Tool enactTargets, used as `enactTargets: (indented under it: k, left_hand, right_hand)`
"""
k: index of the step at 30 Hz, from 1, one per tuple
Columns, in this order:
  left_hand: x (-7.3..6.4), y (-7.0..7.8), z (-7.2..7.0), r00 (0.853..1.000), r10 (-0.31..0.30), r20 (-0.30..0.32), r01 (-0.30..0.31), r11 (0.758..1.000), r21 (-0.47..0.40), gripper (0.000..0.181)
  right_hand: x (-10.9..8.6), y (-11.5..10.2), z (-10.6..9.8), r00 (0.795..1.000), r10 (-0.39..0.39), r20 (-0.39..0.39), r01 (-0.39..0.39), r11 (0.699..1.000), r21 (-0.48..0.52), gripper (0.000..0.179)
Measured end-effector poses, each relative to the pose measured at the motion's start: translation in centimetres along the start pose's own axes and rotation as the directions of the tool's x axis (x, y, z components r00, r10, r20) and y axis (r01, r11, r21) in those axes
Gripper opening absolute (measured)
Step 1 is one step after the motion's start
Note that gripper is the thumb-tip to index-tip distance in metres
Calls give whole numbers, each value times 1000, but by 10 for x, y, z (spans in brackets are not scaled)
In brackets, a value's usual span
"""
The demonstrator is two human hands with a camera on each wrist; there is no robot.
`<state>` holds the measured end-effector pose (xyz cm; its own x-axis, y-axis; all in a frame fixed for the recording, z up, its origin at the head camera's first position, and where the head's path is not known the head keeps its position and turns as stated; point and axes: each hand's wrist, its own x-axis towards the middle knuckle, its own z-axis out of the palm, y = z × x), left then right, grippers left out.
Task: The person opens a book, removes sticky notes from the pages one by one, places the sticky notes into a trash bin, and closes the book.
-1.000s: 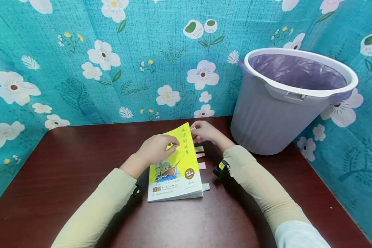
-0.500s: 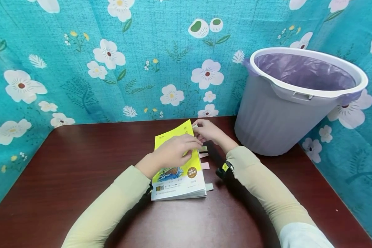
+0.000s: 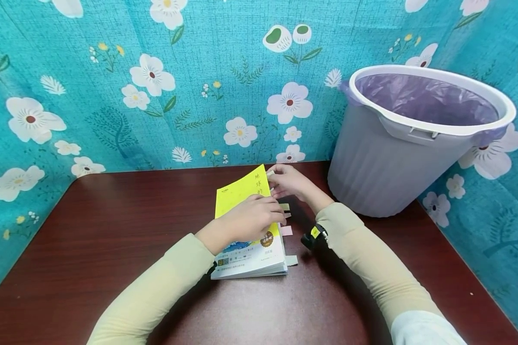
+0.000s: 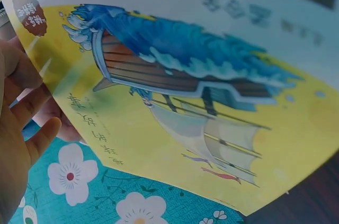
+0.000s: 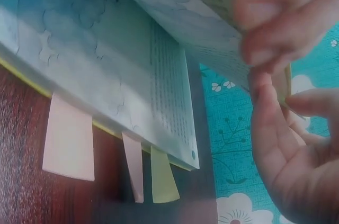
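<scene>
A yellow and white paperback book [image 3: 239, 189] with a sailing ship on its cover lies on the table, its cover and upper pages lifted at the right side. My left hand [image 3: 251, 219] lies over the cover, and its fingers [image 5: 286, 20] hold the raised page edge in the right wrist view. Beside the upper right edge, my right hand [image 3: 290, 183] pinches a small pale tab [image 3: 270, 173] at the raised pages. Lower pages carry a pink sticky tab [image 5: 69, 138], a narrow pinkish tab [image 5: 133, 167] and a yellow-green tab [image 5: 164, 177]. Another pale tab [image 3: 291, 260] sticks out near the bottom corner.
A grey bin [image 3: 375, 163] with a purple liner stands at the table's back right. Behind the dark wooden table [image 3: 125, 225] hangs a blue flowered curtain [image 3: 164, 124].
My left hand has moved right across the cover to the book's right edge and now holds the raised pages. The right hand stays at the upper right edge. The head view has shifted slightly.
</scene>
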<state>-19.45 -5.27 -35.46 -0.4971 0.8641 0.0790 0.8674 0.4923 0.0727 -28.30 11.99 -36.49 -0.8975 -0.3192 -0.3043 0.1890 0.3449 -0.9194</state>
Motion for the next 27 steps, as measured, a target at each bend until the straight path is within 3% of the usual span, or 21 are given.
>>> enactTargets:
  k: [7,15,23,27]
  left_hand:
    - [-6,-3,-2,1000,8,-24,-8,1000,10,25]
    - [-16,-11,-2,993,42,-113,-42,999,3,21]
    - [-23,-16,-7,992,32,-125,-36,999,-31,21]
    - [-26,-19,-10,984,52,-168,-60,997,-41,18]
  right_hand:
    - [-5,-4,1,1000,-8,11,8,1000,27,30]
    - [-4,-3,2,1000,-16,16,16,999,28,27]
    - [-3,1,3,999,-33,5,33,999,1,26]
    - [-4,6,4,997,-73,-4,73,997,-34,30]
